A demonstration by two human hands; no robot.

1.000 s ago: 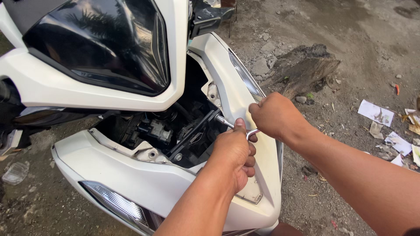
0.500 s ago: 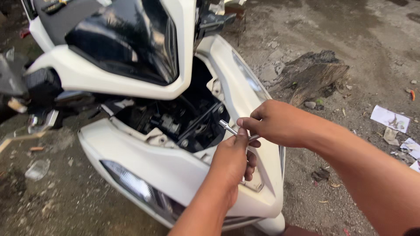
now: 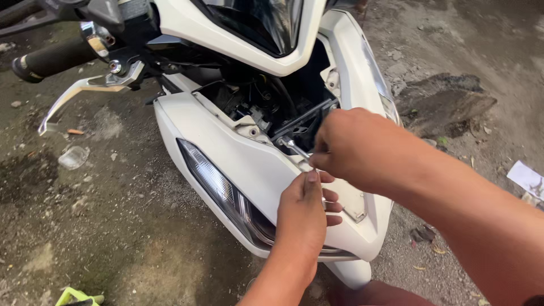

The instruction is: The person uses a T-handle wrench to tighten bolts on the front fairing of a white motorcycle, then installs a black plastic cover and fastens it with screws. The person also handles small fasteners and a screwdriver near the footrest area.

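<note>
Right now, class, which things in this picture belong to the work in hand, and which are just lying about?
In use:
right hand
left hand
metal tool, held by the right hand
white front panel of the scooter
open cavity with wiring

Lying about:
stone slab
paper scraps
clear plastic scrap
handlebar grip
brake lever

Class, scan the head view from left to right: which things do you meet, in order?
Black handlebar grip → silver brake lever → headlight → left hand → right hand → dark log → white paper scrap.
</note>
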